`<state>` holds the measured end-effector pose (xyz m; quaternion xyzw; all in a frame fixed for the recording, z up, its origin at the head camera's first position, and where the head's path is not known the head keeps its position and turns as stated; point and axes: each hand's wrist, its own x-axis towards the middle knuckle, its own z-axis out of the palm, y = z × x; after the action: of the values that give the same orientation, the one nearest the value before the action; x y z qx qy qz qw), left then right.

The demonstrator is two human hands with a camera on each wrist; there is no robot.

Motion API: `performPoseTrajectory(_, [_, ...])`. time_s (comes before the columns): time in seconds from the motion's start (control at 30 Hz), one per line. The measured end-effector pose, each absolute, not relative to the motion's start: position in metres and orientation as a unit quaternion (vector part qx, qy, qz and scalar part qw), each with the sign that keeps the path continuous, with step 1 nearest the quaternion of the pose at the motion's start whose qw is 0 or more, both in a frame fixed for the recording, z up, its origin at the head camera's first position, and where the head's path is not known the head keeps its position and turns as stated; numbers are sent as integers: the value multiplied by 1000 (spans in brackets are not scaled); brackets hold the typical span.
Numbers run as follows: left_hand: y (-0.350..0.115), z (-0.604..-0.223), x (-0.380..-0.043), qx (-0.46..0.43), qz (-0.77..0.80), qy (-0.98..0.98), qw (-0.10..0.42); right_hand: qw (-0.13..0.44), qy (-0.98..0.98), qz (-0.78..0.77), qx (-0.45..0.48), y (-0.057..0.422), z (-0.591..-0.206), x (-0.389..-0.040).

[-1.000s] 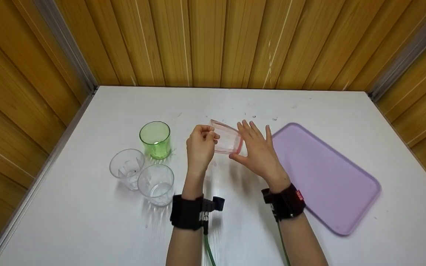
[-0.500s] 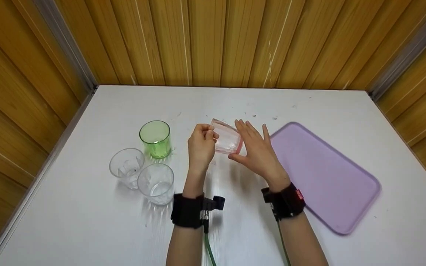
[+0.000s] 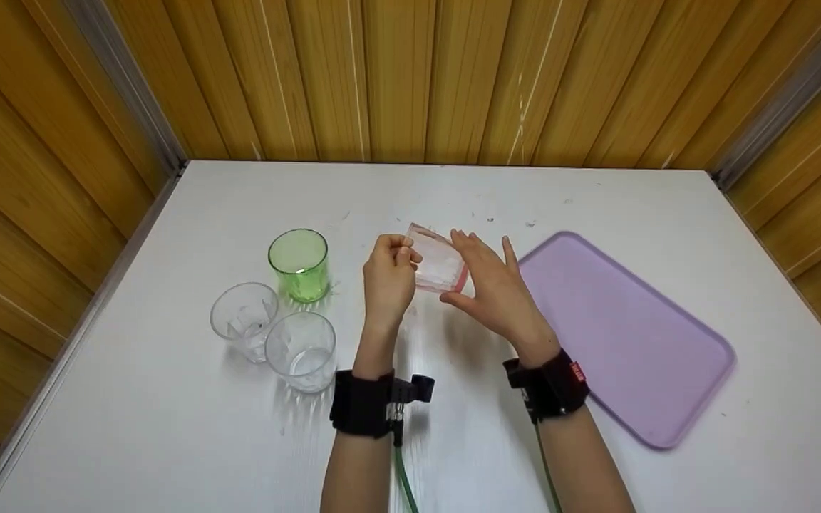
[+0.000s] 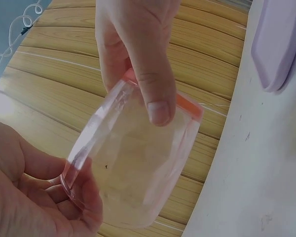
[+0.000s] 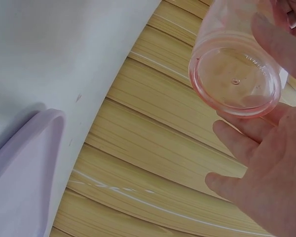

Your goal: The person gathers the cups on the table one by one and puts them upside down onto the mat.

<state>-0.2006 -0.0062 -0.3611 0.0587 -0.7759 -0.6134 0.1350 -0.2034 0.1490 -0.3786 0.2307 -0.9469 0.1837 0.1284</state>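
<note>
A clear pink cup (image 3: 439,262) is held on its side above the table, its thick base toward the right. My left hand (image 3: 389,281) pinches its rim, with fingertips showing through the wall in the left wrist view. At the base end, my right hand (image 3: 499,288) holds the cup between thumb (image 4: 155,94) and fingers, the little finger sticking out. The right wrist view shows the round pink base (image 5: 235,80) with raised lettering. A green glass (image 3: 299,267) and two clear glasses (image 3: 245,320) (image 3: 301,353) stand upright left of my left hand.
A purple tray (image 3: 628,342) lies at an angle on the white table (image 3: 425,463), right of my right hand. Wood-look panels (image 3: 446,85) rise behind the table and at both sides. Green cables (image 3: 403,477) run from the black wrist bands (image 3: 362,404).
My right hand has shifted slightly left along the cup, and the cup has turned a little. My left hand keeps its pinch on the rim. The other glasses and tray stay put.
</note>
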Motion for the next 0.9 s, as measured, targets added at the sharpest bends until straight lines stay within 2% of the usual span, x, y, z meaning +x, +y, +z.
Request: performPoseTrajectory(0.9, [-8, -358, -200, 66, -597, -787, 139, 163, -927, 220, 257, 151, -376, -201])
